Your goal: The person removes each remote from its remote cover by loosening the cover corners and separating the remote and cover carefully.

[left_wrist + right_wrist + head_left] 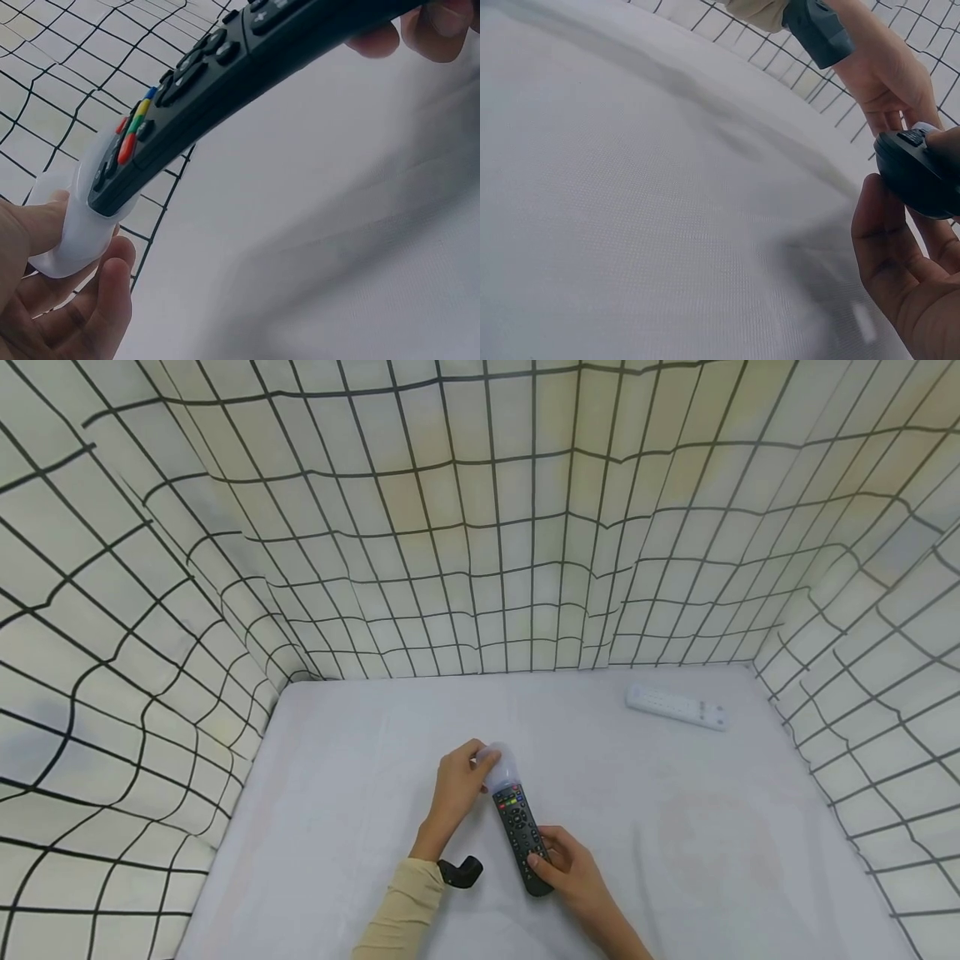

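A black remote control (519, 827) with coloured buttons near its far end is held above the white cloth, slanting away from me. My right hand (573, 868) grips its near end, thumb on the button face and fingers beneath. Over the far end sits a whitish, translucent cover (504, 770). My left hand (459, 783) pinches this cover between thumb and fingers. In the left wrist view, the cover (86, 240) wraps only the tip of the remote (217, 82), and the coloured buttons are outside it. The right wrist view shows the rounded near end of the remote (915, 180) above my fingers.
A long white remote-shaped piece (675, 707) lies at the back right of the cloth-covered table (360, 735). White walls with a black grid (480, 527) stand at the back and both sides. A black device (461, 872) is strapped to my left wrist.
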The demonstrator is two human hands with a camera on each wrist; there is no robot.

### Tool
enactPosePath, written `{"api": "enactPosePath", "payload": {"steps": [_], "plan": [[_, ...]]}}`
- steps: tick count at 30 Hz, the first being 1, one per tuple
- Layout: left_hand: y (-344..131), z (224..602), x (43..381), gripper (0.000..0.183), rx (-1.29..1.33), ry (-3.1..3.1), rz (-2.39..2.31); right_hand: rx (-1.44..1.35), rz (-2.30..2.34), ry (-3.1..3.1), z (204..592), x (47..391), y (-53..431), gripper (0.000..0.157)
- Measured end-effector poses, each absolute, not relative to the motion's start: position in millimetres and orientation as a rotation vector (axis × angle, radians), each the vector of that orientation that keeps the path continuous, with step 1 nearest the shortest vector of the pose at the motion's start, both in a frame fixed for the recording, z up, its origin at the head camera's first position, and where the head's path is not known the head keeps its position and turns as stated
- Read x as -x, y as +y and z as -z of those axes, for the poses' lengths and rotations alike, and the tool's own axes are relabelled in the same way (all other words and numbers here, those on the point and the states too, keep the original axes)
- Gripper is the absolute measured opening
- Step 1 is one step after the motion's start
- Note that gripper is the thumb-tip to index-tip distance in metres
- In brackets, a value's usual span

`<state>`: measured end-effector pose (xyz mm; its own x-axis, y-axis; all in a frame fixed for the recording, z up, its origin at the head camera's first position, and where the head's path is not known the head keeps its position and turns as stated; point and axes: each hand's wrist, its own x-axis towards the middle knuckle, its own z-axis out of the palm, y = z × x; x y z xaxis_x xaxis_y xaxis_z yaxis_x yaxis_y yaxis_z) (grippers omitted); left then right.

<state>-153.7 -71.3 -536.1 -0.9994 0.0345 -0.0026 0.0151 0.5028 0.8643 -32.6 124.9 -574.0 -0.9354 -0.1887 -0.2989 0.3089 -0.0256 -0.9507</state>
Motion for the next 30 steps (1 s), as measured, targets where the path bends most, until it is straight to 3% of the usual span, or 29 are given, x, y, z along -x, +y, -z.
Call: {"api": "enactPosePath", "payload": {"steps": [19,30], "plan": [[-75,527,179,0.020,-0.162,2.760,-1.528,-0.164,2.018,1.961,572,34,125,0.052],[-93,528,210,0.025,-0.314,2.793,-1.335,-0.185,2.025,1.954,572,31,125,0.053]]}}
